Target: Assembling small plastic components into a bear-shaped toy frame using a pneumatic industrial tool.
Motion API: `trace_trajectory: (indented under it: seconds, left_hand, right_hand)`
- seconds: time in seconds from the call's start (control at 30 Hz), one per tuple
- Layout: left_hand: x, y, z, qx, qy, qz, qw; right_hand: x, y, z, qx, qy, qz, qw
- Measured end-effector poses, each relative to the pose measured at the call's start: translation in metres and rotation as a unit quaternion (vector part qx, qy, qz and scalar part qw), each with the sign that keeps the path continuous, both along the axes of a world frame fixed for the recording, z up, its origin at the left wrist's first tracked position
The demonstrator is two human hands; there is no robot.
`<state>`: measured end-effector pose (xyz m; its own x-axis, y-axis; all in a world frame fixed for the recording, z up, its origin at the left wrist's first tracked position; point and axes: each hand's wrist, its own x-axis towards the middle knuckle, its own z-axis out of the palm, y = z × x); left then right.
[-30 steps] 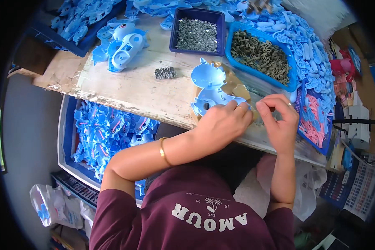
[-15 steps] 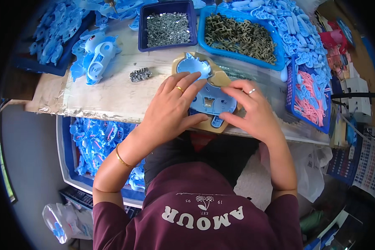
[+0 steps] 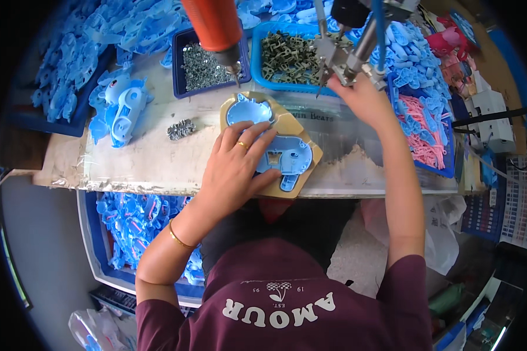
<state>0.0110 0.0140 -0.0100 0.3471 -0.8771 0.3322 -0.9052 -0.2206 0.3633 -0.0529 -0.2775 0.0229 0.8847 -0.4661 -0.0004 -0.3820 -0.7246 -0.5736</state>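
Observation:
A tan jig [image 3: 301,124] lies near the table's front edge. In it sit light-blue plastic shell pieces: a rounded one [image 3: 249,110] at the far end and a wider one [image 3: 297,153] nearer me. My left hand [image 3: 235,162] rests across them, fingers stretched out and thumb apart. Up and to the right, my right hand [image 3: 366,98] is raised at a hanging metal bracket [image 3: 341,63]. That bracket covers most of its fingers, so their grip is hidden. An orange power screwdriver [image 3: 216,29] hangs beyond the jig, its bit pointing down.
Small screws fill a dark blue tray [image 3: 178,76]; metal clips fill a lighter blue basket [image 3: 257,61]. A small metal heap [image 3: 181,129] and an assembled blue toy [image 3: 120,105] lie left. Pink parts fill a basket [image 3: 448,164] at right. A bin [image 3: 88,234] of blue pieces stands below.
My right hand has left the jig and moved up and right to the hanging bracket. The left hand stays on the shell. The view has shifted, and the hanging tools now show much more.

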Motion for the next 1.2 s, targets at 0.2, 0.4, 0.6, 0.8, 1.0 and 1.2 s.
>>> trace_trajectory:
  seconds: [0.2,0.4,0.6,0.8,1.0,1.2]
  left_hand:
    - [-0.002,-0.002,-0.003,-0.001,0.012,0.006,1.0]
    - [-0.001,-0.001,-0.002,0.004,0.017,0.01,1.0]
    - [0.002,0.0,0.002,0.01,0.001,-0.001,1.0]
    - [0.006,-0.02,0.022,-0.051,0.023,-0.009,0.998]
    - [-0.006,-0.044,0.025,-0.167,0.171,-0.012,0.971]
    - [-0.016,-0.027,0.02,-0.156,0.275,0.013,0.949]
  right_hand:
    - [0.075,-0.023,-0.054,0.006,-0.097,0.142,0.985]
    - [0.082,-0.029,-0.045,-0.039,-0.047,0.195,0.979]
    - [0.057,-0.04,-0.014,0.408,-0.042,0.005,0.912]
    - [0.011,-0.006,0.005,0.486,-0.006,0.039,0.873]
    - [-0.036,0.061,0.004,0.552,0.03,0.095,0.828]
    - [-0.107,0.012,0.005,0.353,-0.045,0.029,0.934]
